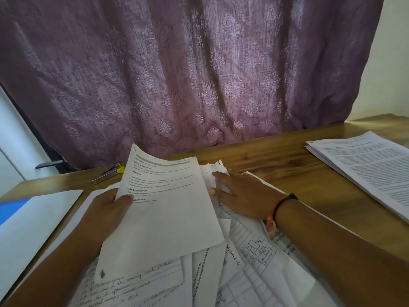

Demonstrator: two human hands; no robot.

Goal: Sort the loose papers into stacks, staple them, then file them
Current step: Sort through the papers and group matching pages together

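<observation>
Left hand [108, 209] grips printed sheet [163, 209]; right hand [241, 196] presses loose papers [250, 262].

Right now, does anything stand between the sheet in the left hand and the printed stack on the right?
Yes: the right hand and its forearm rest on the loose papers between the held sheet and the printed stack.

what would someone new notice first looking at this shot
The big purple patterned curtain fills the upper half behind the wooden table. In the centre, the left hand holds up a white printed sheet, while the right hand rests flat on a messy pile of loose white papers. A neater stack of printed pages lies at the table's right edge.
</observation>
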